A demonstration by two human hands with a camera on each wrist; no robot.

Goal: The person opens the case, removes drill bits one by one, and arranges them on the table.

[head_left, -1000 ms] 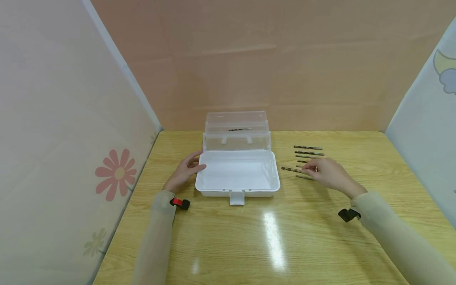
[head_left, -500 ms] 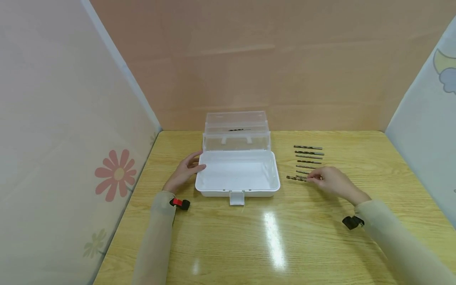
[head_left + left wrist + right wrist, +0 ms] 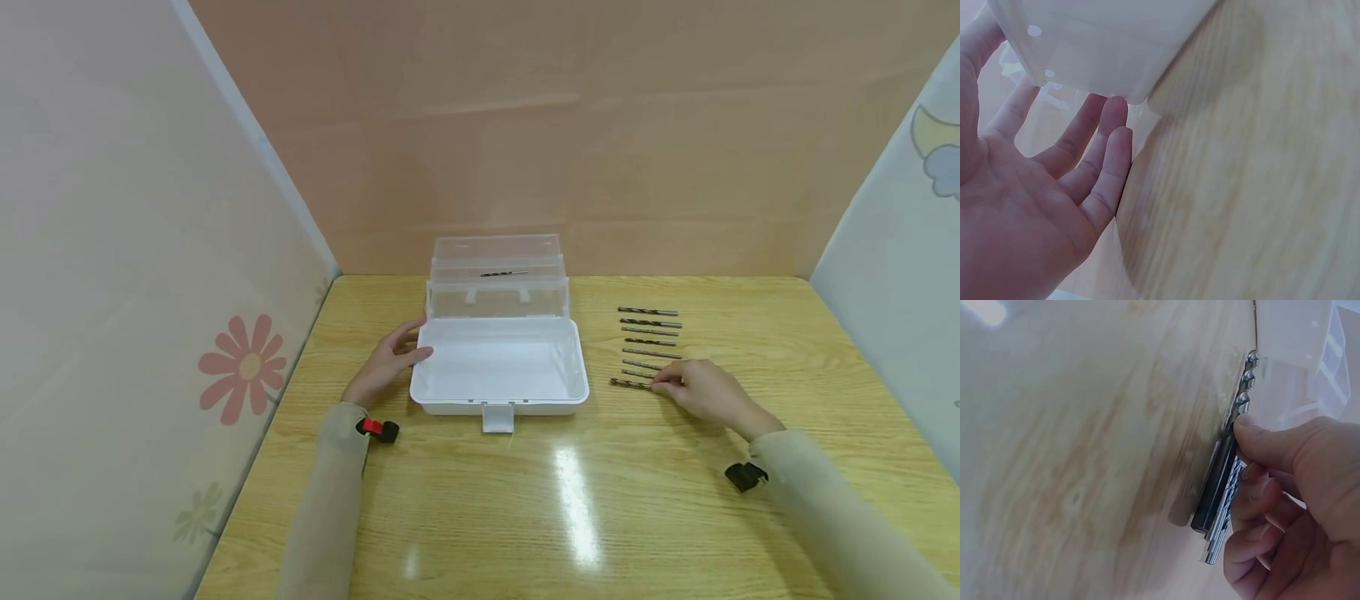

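Here the right hand (image 3: 703, 390) lies low on the worktop (image 3: 600, 500), its curled fingers (image 3: 1260, 447) pinching the drill bit (image 3: 628, 383) at the near end of a row of drill bits (image 3: 649, 332), right of the box. The left hand (image 3: 388, 360) rests open against the left wall of the white box (image 3: 498, 404), fingers (image 3: 1094, 156) straight. The worktop is pale wood grain, walled by peach and light panels. The box's clear lid (image 3: 497, 275) stands open at the far side, one small bit (image 3: 504, 272) in it.

Head overlooks table (image 3: 525, 500); wrist views hug it.
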